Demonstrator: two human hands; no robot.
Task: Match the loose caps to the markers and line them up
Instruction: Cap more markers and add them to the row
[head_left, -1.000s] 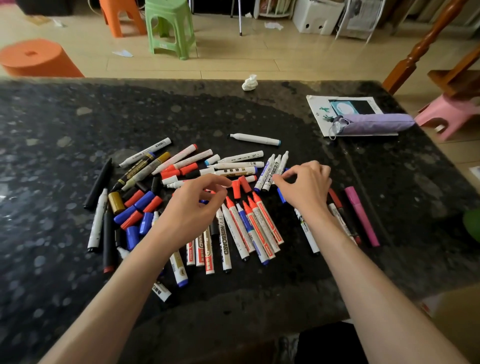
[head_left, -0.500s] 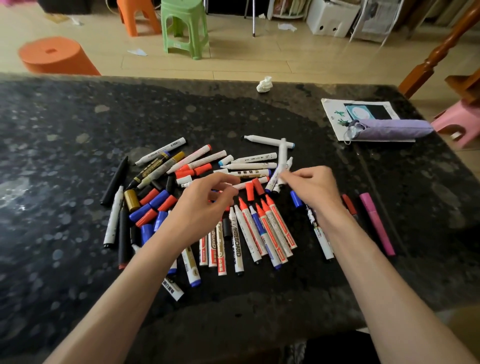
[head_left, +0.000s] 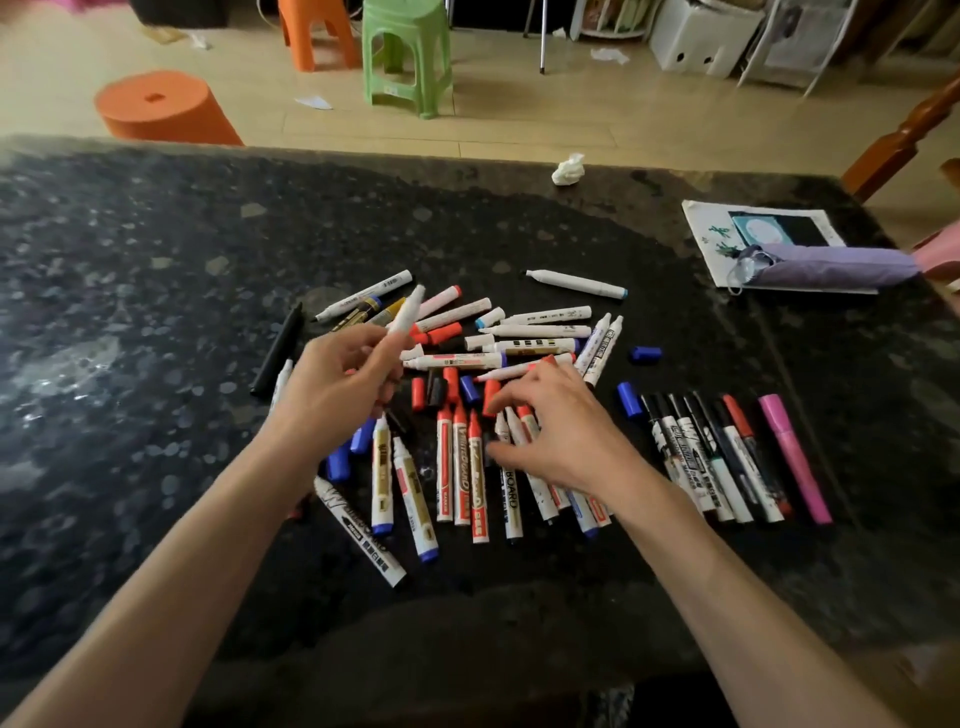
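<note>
Many markers and loose caps lie scattered on the dark stone table. My left hand holds a white uncapped marker raised above the pile, tip pointing away. My right hand hovers over the middle of the pile with fingers spread and bent, fingertips by a red cap; nothing is plainly held. Red caps, a black cap and blue caps lie loose. To the right, several capped markers and a pink marker lie side by side.
A crumpled tissue sits near the table's far edge. At the far right a paper sheet lies under a folded purple umbrella. Beyond the table stand an orange stool and a green stool.
My right hand let go of the white marker it pinched and moved down-left over the caps. My left hand rose from the pile and now holds up a white marker.
</note>
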